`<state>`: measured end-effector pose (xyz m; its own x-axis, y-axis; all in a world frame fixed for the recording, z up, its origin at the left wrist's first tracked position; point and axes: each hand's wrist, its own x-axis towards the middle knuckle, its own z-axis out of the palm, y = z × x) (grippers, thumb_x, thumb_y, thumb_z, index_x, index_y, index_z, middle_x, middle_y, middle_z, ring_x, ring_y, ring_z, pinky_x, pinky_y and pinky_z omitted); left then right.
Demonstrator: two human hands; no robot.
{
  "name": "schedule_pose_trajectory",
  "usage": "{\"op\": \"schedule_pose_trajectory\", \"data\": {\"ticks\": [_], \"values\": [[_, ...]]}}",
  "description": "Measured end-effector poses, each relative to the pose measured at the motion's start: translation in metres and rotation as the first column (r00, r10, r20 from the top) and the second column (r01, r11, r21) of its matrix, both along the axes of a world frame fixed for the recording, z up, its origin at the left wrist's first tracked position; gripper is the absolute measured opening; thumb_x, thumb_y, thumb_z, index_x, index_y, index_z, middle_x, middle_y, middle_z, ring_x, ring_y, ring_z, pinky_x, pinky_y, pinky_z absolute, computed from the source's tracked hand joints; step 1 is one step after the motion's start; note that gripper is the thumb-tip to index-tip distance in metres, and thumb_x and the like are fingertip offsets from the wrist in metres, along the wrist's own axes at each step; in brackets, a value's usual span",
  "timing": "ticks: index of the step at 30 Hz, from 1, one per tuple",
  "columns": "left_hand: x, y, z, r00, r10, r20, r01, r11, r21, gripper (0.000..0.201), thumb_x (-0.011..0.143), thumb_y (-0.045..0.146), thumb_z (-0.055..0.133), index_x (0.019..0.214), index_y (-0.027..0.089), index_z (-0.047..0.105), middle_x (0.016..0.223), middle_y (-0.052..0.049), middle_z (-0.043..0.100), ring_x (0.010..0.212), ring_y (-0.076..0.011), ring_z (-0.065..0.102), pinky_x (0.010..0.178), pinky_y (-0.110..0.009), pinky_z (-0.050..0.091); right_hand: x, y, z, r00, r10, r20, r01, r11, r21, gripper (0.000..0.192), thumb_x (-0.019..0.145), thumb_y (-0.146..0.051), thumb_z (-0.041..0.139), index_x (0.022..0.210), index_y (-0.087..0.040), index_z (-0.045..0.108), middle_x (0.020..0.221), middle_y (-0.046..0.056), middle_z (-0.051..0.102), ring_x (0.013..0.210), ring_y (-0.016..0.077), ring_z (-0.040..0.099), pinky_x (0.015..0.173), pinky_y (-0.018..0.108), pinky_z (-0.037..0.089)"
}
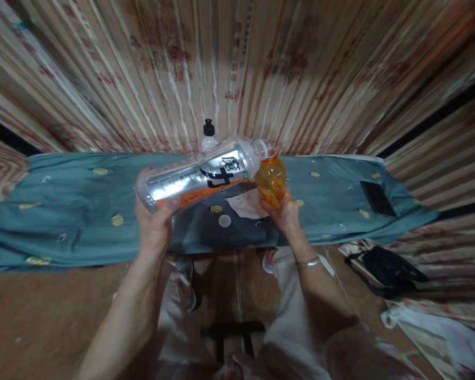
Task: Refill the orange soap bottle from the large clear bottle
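Note:
My left hand (155,224) is closed around the base of a large clear plastic bottle (206,174) with a silver and orange label. The bottle is tipped, its uncapped mouth at the right. Directly by that mouth is the neck of a small round orange bottle (272,179), which my right hand (285,211) grips from below; whether the two necks touch I cannot tell. Orange contents show inside the small bottle. Beneath the hands, a white round cap (224,220) and a pale sheet of paper or tissue (245,205) lie on the cloth.
A green cloth with pineapple prints (83,211) covers the long table. Behind the large bottle stands a clear bottle with a black top (208,128). A dark phone (378,199) lies at the right. Patterned curtains (221,68) hang behind; a black bag (391,269) sits lower right.

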<state>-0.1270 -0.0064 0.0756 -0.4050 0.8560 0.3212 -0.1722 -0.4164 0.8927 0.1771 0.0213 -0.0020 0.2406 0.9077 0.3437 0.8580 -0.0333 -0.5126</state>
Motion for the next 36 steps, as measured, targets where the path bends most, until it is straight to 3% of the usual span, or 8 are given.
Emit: {"op": "schedule_pose_trajectory", "data": {"ticks": [36], "values": [[0.0007,-0.0016,0.0026,1.000,0.019,-0.022,-0.019,1.000,0.000,0.081,0.052,0.043,0.092,0.124,0.030,0.058,0.116,-0.004,0.067,0.113,-0.0279,0.064,0.110,-0.048,0.046,-0.0003,0.0007,-0.0011,1.000,0.001,-0.020,-0.001,1.000,0.011,0.071,0.078,-0.057,0.071,0.129,-0.012,0.052,0.102,0.018,0.077,0.092,0.0320,0.075,0.077,0.038,0.057]]}}
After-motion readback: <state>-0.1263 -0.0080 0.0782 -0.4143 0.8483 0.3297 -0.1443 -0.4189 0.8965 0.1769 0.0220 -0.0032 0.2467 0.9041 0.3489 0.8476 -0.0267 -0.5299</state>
